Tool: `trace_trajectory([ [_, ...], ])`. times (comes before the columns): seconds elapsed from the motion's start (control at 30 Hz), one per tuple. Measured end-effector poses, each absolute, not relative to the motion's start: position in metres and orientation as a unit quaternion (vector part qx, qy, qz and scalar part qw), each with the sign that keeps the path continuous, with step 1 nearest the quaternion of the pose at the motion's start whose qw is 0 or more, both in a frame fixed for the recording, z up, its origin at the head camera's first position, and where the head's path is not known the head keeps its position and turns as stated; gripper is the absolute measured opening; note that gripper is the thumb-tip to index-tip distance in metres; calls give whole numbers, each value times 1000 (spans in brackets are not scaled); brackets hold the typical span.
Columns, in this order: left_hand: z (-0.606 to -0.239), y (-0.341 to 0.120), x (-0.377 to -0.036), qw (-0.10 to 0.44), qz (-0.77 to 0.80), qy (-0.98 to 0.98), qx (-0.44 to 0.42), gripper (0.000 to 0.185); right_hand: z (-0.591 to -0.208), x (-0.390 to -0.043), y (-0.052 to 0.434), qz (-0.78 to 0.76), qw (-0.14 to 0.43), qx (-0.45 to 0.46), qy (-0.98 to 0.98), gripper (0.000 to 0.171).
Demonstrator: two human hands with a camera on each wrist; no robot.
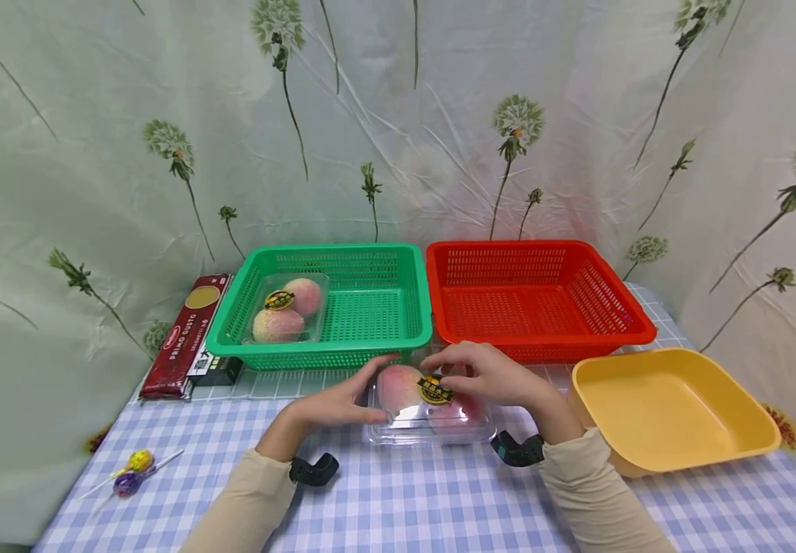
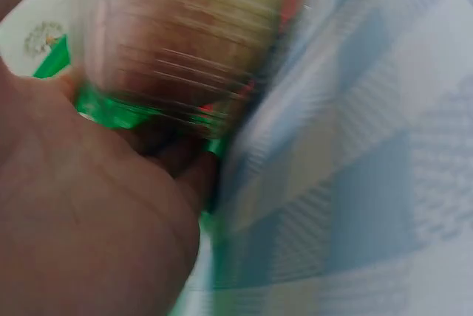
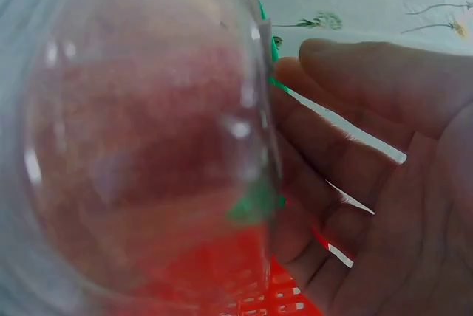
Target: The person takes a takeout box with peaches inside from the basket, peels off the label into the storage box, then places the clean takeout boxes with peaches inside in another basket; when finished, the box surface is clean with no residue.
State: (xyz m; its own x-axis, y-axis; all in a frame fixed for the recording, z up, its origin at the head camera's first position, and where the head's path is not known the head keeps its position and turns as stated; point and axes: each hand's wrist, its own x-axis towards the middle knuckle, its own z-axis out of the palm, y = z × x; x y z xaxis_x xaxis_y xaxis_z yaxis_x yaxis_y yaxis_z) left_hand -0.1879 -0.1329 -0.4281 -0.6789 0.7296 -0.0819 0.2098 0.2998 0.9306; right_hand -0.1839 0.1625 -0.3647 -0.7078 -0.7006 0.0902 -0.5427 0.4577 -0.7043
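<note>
One clear plastic peach box point(image 1: 286, 307) already lies in the green slatted plastic basket point(image 1: 398, 326), while the left hand point(image 1: 332, 403) and right hand point(image 1: 491, 376) grasp a second clear plastic peach box point(image 1: 429, 411) just in front of that basket.

Bare tablecloth point(image 1: 398, 499) is left before the peach box point(image 1: 429, 411); behind, passage is blocked by the green basket point(image 1: 343, 303) and red basket point(image 1: 536, 296).

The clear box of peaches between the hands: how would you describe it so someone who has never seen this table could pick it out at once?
Start at the green basket at the back of the checked table. Just in front of its near rim lies the clear plastic box of peaches, held by the left hand and right hand. Unlike the matching box inside that basket, it sits on the cloth.
</note>
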Motion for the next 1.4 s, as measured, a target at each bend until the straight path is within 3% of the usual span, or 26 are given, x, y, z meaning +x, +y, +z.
trace_trajectory([
  [0.43, -435, -134, -192, 270, 532, 743, 303, 95, -368, -181, 153, -253, 20, -428, 867, 32],
  [1.4, -437, -134, -192, 267, 535, 742, 303, 92, -366, -179, 148, -289, 36, -387, 875, 22],
])
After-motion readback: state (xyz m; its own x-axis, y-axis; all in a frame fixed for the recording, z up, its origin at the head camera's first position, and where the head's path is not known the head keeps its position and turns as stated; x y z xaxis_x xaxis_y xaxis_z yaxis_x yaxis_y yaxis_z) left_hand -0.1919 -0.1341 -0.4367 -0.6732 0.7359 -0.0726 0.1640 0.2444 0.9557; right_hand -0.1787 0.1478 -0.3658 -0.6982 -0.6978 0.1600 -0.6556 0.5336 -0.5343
